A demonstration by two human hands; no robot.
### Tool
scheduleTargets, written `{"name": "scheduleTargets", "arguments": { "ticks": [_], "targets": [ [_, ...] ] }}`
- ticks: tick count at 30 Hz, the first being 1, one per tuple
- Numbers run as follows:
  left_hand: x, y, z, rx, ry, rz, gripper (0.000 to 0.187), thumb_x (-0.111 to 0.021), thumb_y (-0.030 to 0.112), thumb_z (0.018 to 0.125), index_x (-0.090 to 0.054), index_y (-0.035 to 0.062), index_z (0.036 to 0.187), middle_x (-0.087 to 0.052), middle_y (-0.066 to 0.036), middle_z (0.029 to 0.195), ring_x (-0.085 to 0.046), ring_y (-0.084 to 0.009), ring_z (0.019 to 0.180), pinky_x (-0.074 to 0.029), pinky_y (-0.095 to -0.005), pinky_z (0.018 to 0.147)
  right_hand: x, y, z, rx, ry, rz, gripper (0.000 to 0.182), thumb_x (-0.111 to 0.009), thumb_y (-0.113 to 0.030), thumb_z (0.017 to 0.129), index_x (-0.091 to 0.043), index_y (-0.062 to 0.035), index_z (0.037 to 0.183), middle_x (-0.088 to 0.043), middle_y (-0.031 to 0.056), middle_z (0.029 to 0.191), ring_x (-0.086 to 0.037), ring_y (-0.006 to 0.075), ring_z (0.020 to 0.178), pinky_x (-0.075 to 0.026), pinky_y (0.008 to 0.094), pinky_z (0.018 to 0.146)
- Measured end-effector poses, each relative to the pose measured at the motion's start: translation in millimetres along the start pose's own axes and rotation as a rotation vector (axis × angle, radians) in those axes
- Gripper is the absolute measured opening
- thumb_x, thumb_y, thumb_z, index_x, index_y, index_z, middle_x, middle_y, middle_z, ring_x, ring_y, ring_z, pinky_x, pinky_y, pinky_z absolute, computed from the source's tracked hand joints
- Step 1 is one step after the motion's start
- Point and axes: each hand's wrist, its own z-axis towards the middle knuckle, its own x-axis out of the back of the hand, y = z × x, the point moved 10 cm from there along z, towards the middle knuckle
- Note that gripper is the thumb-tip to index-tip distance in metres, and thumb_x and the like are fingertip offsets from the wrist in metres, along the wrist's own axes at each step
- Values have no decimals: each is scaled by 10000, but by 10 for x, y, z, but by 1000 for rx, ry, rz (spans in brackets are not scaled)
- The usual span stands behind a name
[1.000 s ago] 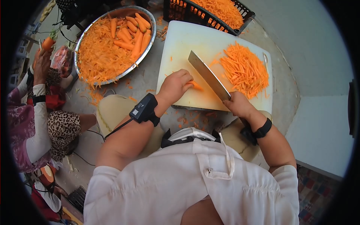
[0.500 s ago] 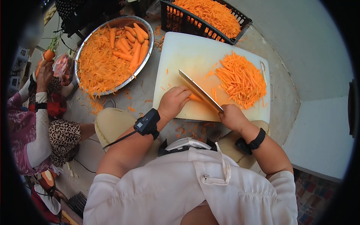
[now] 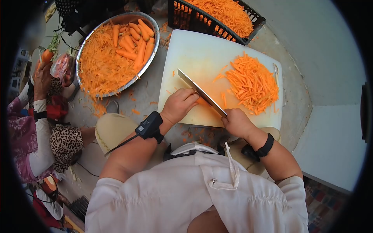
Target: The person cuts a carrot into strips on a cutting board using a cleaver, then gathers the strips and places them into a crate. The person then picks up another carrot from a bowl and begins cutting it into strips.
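Gripping the knife point(image 3: 202, 92), right fingers point(image 3: 230, 121) hold it beside the carrot point(image 3: 203, 102).

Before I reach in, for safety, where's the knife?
Head view, centre: the knife is in the right hand, between the left hand and carrot-strip pile.

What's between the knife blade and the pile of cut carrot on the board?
Head view: a few loose carrot strips on the cutting board, between knife and pile.
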Motion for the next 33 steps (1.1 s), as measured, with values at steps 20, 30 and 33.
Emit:
{"name": "scheduleTargets", "arguments": {
  "ticks": [20,30,33],
  "targets": [
    [-21,40,-99,-69,65,23,201,-691,27,643,-599,37,821,-576,-87,875,-557,-230,732,-477,-309,623,414,-111,-266,-45,-2,8,147,-534,-102,766,-598,28,746,-576,247,683,-568,407,677,-467,447,649],
    [-11,42,-128,-92,103,25,153,-591,42,671,-591,61,823,-596,-57,915,-552,-207,744,-481,-292,641,328,-138,-318,-66,-52,-129,144,-516,-108,776,-601,8,769,-583,240,697,-573,396,680,-467,446,649],
    [-20,37,-138,-93,105,31,158,-577,38,670,-594,58,825,-596,-56,913,-552,-206,751,-481,-287,655,337,-153,-318,-65,-70,-163,142,-516,-107,775,-600,7,769,-588,237,702,-577,395,686,-469,446,653]
  ]
}}
